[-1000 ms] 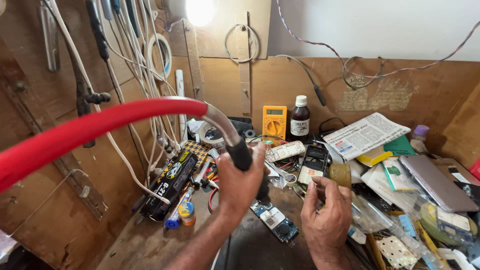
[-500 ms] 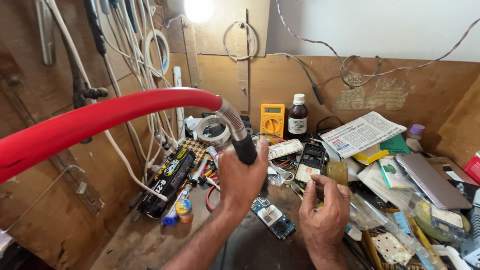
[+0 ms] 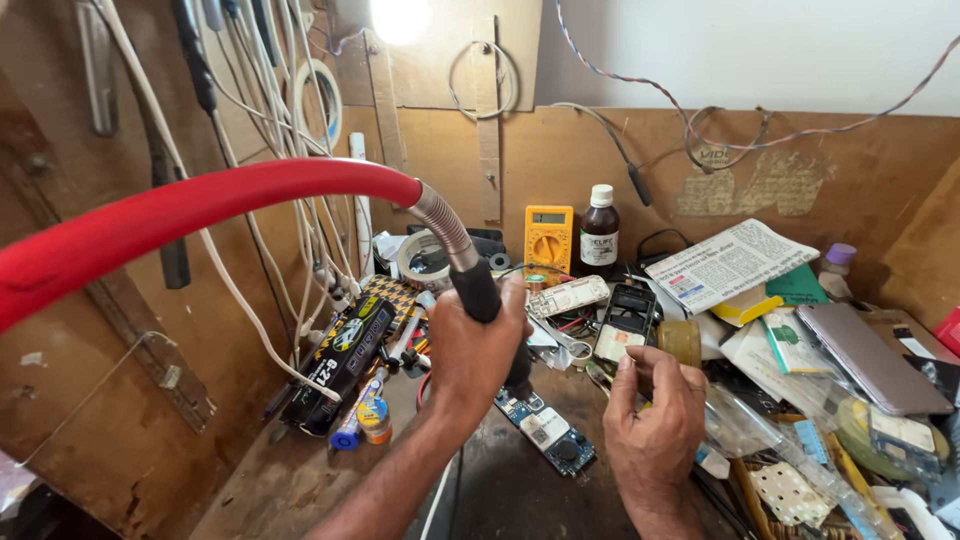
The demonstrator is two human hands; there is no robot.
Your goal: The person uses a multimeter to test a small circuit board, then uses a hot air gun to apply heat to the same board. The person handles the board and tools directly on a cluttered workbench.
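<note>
Red hose (image 3: 200,215) curved in from the left and ended in a silver bendy neck (image 3: 440,225) with a black handle (image 3: 478,290). I saw my left hand (image 3: 470,355) closed tight around that handle, holding the tool up over the middle of the bench (image 3: 300,480). My right hand (image 3: 655,420) was low beside it, fingers curled in with the tips pinched together, but I could not tell what it held, if anything. The two hands were near each other but apart.

Under the left hand lay a blue board (image 3: 545,435) on the dark bench top. Behind the hands sat a grey phone (image 3: 568,296) and a black phone (image 3: 627,315). Farther back stood a yellow meter (image 3: 549,240) and a brown bottle (image 3: 600,233) with a white cap, side by side against the wooden wall. A tape roll (image 3: 425,262) lay just left of the neck. A black box (image 3: 345,355) lay to the left, with a small glue tube (image 3: 374,415) near it. White wires (image 3: 270,110) hung down the left wall. A paper (image 3: 725,265) and a silver phone (image 3: 865,355) lay off to the right among bags and scraps.
</note>
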